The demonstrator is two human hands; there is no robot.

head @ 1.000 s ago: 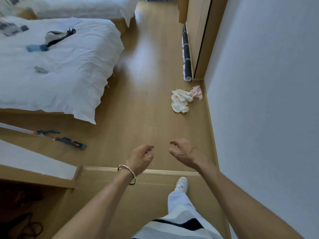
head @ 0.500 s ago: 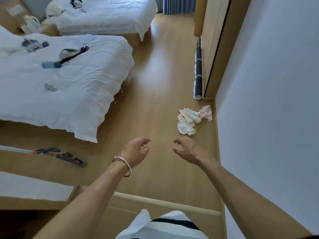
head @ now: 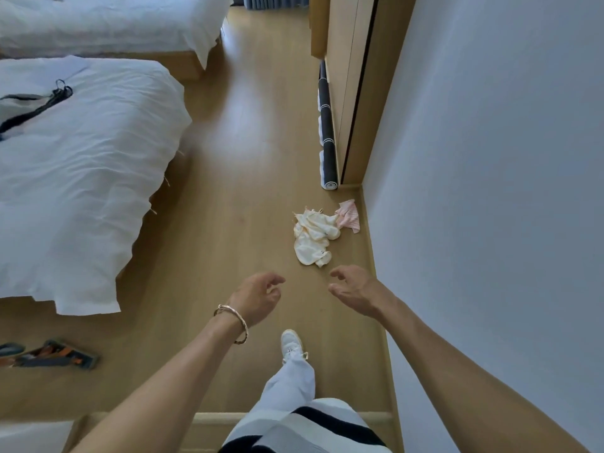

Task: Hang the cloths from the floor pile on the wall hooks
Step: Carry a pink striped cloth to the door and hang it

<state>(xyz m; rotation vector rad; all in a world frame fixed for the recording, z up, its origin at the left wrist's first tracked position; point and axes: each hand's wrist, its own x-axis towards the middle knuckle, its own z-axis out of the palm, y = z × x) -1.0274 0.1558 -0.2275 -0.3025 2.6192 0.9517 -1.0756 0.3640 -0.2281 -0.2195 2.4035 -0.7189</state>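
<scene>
I have stepped forward over the last second, and the crumpled heap of cream cotton cloths [head: 312, 238] now lies just ahead of my fingers instead of well down the pale wooden plank floor [head: 228, 191]. It sits close to the foot of the smooth grey-white wall [head: 490, 191], with a small pink striped cloth [head: 349, 215] touching its far edge. My left hand [head: 258, 297] and right hand [head: 354, 292] hang out in front, fingers loosely curved and released, grasping nothing. My white lace-up shoe [head: 291, 343] is planted forward. I judge the pick-up is next: I need to bend and gather. The cloths look soft, thin and limp, bunched in folds, so they should pinch easily but may lift tangled together. No wall hooks show from here.
</scene>
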